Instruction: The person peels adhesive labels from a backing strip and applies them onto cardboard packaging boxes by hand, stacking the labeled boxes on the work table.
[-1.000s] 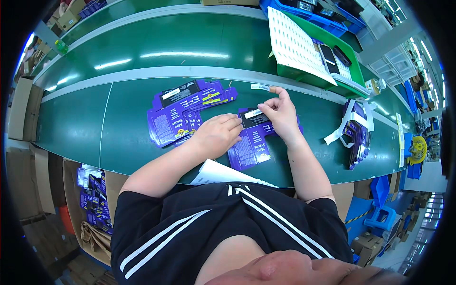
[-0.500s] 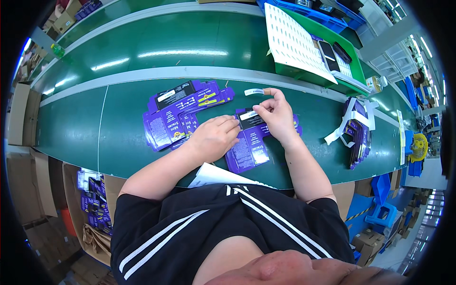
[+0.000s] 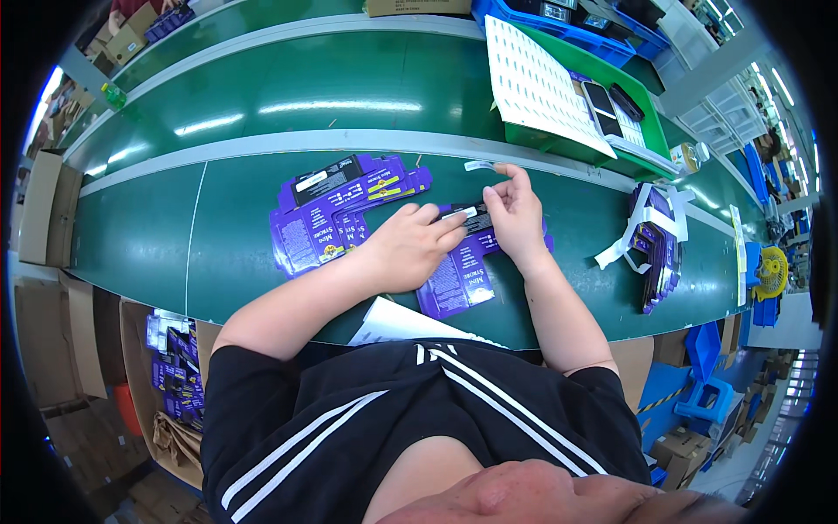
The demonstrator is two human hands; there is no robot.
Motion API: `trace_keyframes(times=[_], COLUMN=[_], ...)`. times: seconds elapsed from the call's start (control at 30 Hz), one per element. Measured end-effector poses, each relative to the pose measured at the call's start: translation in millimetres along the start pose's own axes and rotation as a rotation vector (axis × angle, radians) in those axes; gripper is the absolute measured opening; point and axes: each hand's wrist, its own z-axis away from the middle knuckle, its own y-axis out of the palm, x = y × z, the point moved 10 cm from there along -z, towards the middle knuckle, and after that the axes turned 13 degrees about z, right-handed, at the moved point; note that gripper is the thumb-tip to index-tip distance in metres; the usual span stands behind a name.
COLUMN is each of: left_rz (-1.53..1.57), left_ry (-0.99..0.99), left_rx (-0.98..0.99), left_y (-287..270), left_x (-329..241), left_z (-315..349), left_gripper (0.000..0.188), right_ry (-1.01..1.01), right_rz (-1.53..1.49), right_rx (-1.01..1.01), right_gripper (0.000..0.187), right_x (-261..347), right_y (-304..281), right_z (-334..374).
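A flattened purple carton (image 3: 455, 281) lies on the green workbench in front of me, with a white label on its black panel. My left hand (image 3: 408, 248) rests over its left side, fingers stretched out and the fingertips against that label. At the panel's right end is my right hand (image 3: 517, 213), thumb apart from the curled index finger. A small white sticker label (image 3: 478, 165) clings to that index fingertip, held off the carton. To the left, overlapping flat purple cartons (image 3: 301, 229) form a stack; the top one has a white label on black.
A white paper sheet (image 3: 393, 323) lies at the bench edge by my body. On the right is a purple carton bundle (image 3: 661, 249) with white strips. A green bin (image 3: 546, 137) at the back right holds a label sheet (image 3: 541, 79) and a phone (image 3: 600, 98).
My left fingers have moved right onto the black panel's label. My right thumb has lifted off that label, and the hand has shifted slightly right with the loose sticker.
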Motion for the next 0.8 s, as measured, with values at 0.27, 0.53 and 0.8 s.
trace_keyframes(times=[0.27, 0.53, 0.8], left_rz=[0.119, 0.241, 0.027], left_ry=[-0.118, -0.146, -0.489], left_rx=[0.040, -0.042, -0.060], left_y=[1.3, -19.3, -93.8], left_x=[14.1, 16.3, 17.5], left_z=[-17.0, -4.6, -15.0], left_gripper=[0.040, 0.045, 0.083], right_ry=[-0.268, -0.537, -0.634], right_rz=[0.290, 0.676, 0.422], right_rx=[0.309, 0.530, 0.024], right_gripper=[0.070, 0.097, 0.074], right_x=[35.3, 76.2, 154.3], right_y=[-16.6, -30.5, -48.2], right_z=[2.3, 20.0, 23.9])
